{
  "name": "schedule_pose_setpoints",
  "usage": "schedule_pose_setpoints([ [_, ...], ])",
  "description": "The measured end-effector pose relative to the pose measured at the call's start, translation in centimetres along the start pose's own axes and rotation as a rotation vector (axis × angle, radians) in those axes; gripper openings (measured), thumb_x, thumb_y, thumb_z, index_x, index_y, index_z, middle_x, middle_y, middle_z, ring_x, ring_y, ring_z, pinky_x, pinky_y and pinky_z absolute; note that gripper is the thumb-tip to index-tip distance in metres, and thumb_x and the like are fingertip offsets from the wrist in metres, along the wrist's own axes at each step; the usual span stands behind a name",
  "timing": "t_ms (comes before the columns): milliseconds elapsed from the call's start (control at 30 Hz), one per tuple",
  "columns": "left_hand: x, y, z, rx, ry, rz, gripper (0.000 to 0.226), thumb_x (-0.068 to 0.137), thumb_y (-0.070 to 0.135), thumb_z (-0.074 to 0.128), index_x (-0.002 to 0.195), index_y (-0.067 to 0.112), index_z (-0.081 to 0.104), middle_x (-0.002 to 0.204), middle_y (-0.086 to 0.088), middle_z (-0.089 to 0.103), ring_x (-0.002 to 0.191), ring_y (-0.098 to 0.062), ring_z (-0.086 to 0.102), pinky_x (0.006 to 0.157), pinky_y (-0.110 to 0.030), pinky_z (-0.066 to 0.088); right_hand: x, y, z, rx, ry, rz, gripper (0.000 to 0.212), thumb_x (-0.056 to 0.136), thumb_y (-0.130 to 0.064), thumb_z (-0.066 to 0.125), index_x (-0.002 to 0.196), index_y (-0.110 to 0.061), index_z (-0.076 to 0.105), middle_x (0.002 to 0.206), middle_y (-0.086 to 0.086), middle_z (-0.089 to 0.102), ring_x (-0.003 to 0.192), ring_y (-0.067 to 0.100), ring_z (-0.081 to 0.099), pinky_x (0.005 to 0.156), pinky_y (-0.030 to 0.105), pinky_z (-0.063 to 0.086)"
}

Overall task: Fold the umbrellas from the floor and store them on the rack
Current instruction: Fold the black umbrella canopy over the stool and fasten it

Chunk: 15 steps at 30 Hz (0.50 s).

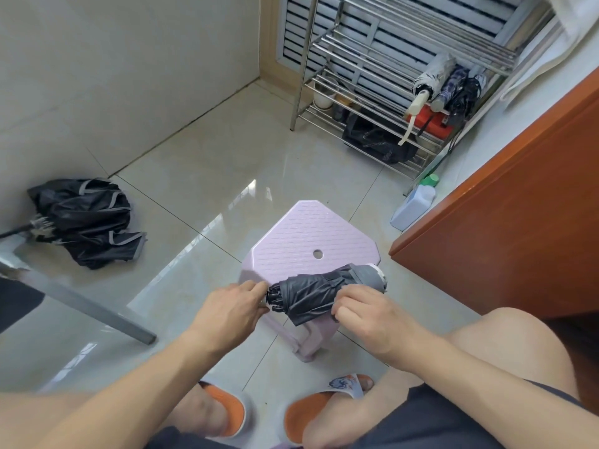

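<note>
A dark grey compact umbrella lies rolled up across the near edge of a lilac plastic stool. My left hand pinches its black rib-tip end at the left. My right hand grips the rolled fabric near the middle. Another black umbrella with grey trim lies loose and crumpled on the floor at the left by the wall. The steel rack stands at the back, and three folded umbrellas rest on its middle shelf at the right.
An orange-brown cabinet fills the right side. A white bottle with a green cap stands by the rack's foot. A grey metal leg slants across the floor at the left. A black bag and a red box sit on the rack.
</note>
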<state>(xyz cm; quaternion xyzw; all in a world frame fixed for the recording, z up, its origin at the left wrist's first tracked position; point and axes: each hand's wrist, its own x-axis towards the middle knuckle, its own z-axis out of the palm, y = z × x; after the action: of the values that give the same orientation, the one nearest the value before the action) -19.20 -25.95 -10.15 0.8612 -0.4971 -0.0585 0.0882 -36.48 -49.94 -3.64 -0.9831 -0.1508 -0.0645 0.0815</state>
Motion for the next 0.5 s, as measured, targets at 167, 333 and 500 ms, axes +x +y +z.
schedule_pose_setpoints([
  [167, 0.1, -0.2, -0.1, 0.111, 0.159, 0.090, 0.019, 0.087, 0.026, 0.075, 0.095, 0.021, 0.059, 0.072, 0.004, 0.051, 0.062, -0.025, 0.054, 0.055, -0.032, 0.027, 2.4, 2.8, 0.1, 0.197, -0.073, 0.340, 0.008, 0.097, -0.015, 0.059, 0.103, -0.011, 0.063, 0.108, 0.001, 0.067, 0.105, 0.022, 0.061, 0.089, 0.033, 0.050],
  [333, -0.6, -0.9, 1.3, 0.164, 0.142, 0.087, 0.013, 0.094, 0.018, 0.059, 0.107, 0.018, 0.060, 0.078, 0.001, 0.047, 0.067, -0.027, 0.050, 0.061, -0.039, 0.042, 3.5, 3.8, 0.9, 0.420, -0.219, 0.574, 0.022, 0.100, -0.017, 0.058, 0.094, -0.037, 0.053, 0.118, -0.004, 0.066, 0.109, 0.017, 0.059, 0.096, 0.033, 0.046],
  [500, -0.8, -0.7, 1.0, 0.084, 0.125, 0.125, 0.014, 0.099, 0.030, 0.046, 0.105, 0.018, 0.052, 0.081, 0.002, 0.046, 0.072, -0.028, 0.050, 0.070, -0.040, 0.040, 4.0, 4.4, 0.6, 0.611, -0.166, 0.693, 0.032, 0.096, -0.005, 0.062, 0.079, -0.031, 0.056, 0.103, -0.005, 0.069, 0.098, 0.017, 0.061, 0.089, 0.030, 0.048],
])
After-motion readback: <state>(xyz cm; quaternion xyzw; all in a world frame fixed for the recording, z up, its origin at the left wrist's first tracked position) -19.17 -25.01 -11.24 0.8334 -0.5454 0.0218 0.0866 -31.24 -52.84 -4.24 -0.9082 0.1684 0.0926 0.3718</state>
